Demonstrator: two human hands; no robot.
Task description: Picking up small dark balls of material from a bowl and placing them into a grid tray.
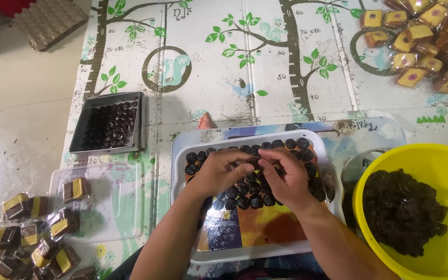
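Left hand (219, 171) and right hand (285, 179) together pinch a dark ball (255, 164) over the tray (180, 171). Balls fill its far half; near half bare. Bowl (374, 171) holds much paste (403, 210).

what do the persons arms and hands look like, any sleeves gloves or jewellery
Both forearms are bare up to the frame edge, with no sleeves in view. The left hand and right hand wear no gloves. No rings, watch or bracelets are visible. Fingernails look short, though fine detail is hard to tell.
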